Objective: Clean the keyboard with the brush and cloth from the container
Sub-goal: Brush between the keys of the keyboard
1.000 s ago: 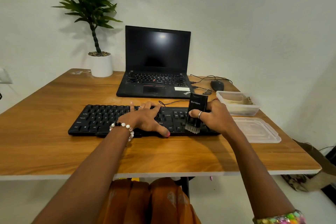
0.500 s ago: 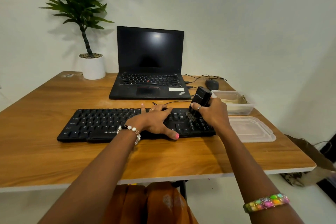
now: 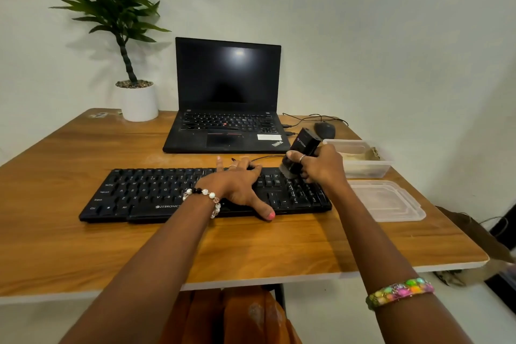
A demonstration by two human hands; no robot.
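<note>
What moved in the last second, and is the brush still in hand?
The right hand still grips the brush. It has swept the brush from the keyboard's near edge back to the far-right keys and tilted its top away from the person. The left hand still rests on the keys, steadying the keyboard. The container and lid lie as before.

"ZEBRONICS" on keyboard (image 3: 156,198); "ThinkPad" on laptop (image 3: 223,134)

FREE: table (image 3: 83,232) front and left of keyboard (image 3: 145,193); BLOCKED: laptop (image 3: 226,120) behind; container (image 3: 360,159), lid (image 3: 388,201) right
</note>
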